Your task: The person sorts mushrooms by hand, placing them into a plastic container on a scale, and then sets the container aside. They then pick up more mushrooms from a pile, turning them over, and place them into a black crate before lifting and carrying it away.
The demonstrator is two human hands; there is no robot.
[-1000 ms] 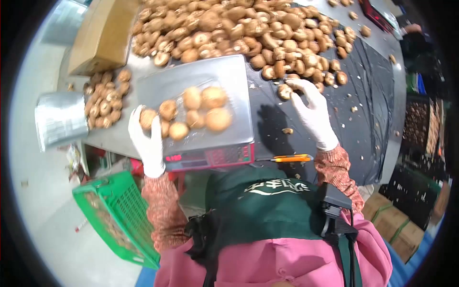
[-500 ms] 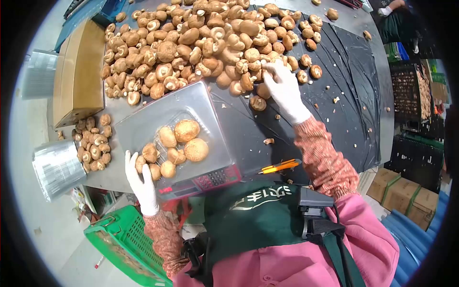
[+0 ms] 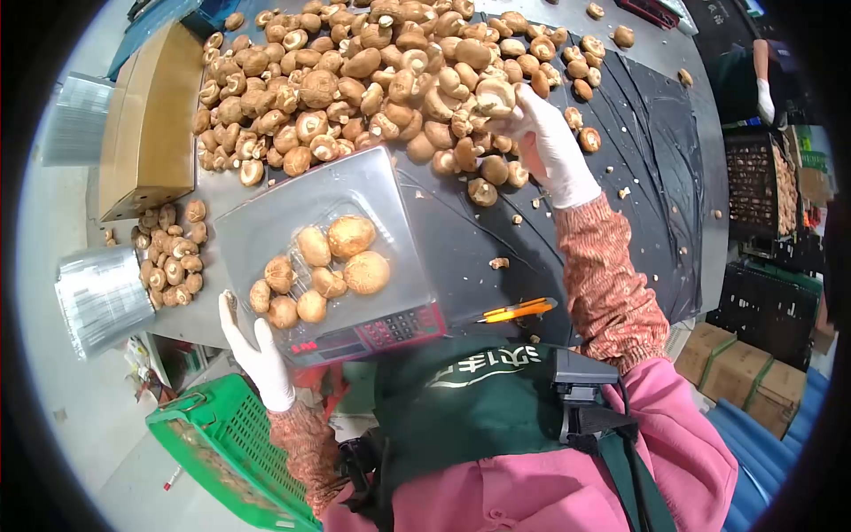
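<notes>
My right hand [image 3: 558,155], in a white glove, is at the near right edge of a large heap of brown mushrooms [image 3: 319,89]. Its fingers close on a mushroom [image 3: 495,97] whose pale underside faces up. My left hand [image 3: 257,359], also gloved in white, rests by the left front corner of a digital scale [image 3: 390,213], thumb and fingers apart, holding nothing. On the scale's metal plate lies a clear plastic tray [image 3: 306,253], hard to make out, with several mushrooms [image 3: 351,236] in it.
An orange utility knife [image 3: 519,310] lies on the black sheet [image 3: 638,213] among stem scraps. At left are a cardboard box [image 3: 146,124], a small mushroom pile [image 3: 173,257] and stacked clear trays [image 3: 102,297]. A green crate [image 3: 230,452] stands below. Another person's gloved hand [image 3: 765,102] shows far right.
My right hand has risen slightly and turned, with a mushroom now at its fingertips. My left hand has drawn a little left and down, away from the mushrooms on the scale.
</notes>
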